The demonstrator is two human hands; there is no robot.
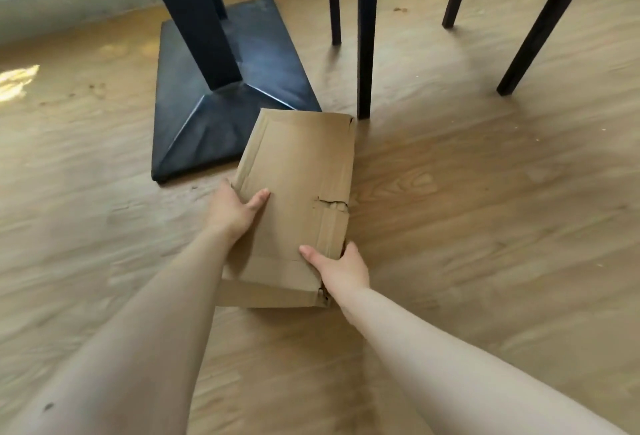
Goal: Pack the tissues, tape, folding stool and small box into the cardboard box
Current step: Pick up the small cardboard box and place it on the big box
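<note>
Holding the cardboard box, both hands were wrapped on its edges: the left hand on one long side, the right hand at the near corner. It lay closed beside the black table base. Opening it likely came next; no tissues, tape or stool showed.

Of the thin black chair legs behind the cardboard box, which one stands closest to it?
The tall chair leg whose foot lands just past the cardboard box's far right corner; the others stand farther back or right.
</note>
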